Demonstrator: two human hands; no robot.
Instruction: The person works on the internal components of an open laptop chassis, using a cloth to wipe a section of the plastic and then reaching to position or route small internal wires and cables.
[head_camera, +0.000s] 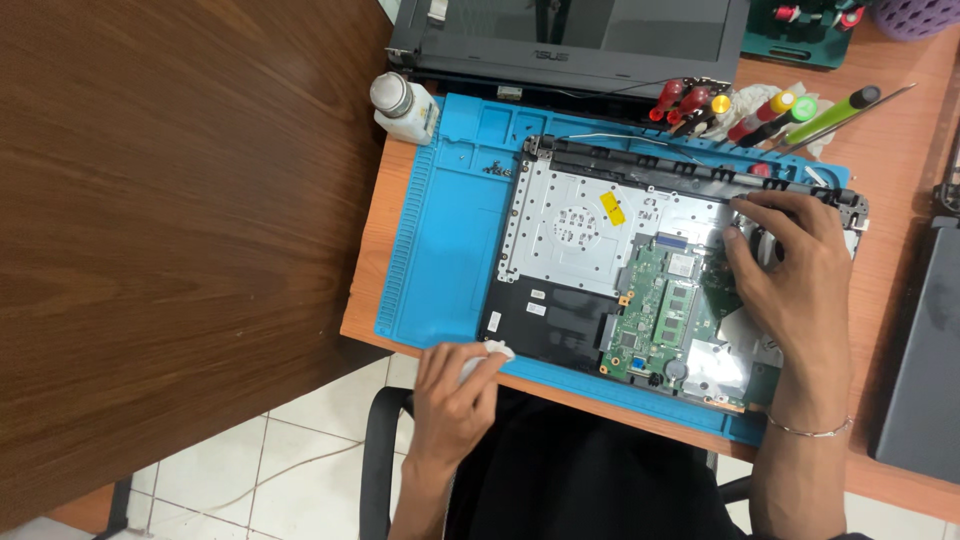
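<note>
Dark brown wooden tabletop (170, 230) beside lighter wood desk (905, 150), white tiled floor (300, 440) below.

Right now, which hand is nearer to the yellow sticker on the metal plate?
The right hand. Its fingers rest on the opened laptop base just right of the yellow sticker, near the hinge edge. The left hand is at the mat's front edge, holding something small and white.

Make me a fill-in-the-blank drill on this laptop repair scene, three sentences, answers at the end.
1. The opened laptop base lies on a repair mat coloured ____.
2. The right hand wears a thin ____ at the wrist.
3. The left hand holds a small wad of ____ colour at the mat's near edge.

Missing words: blue; bracelet; white
</note>
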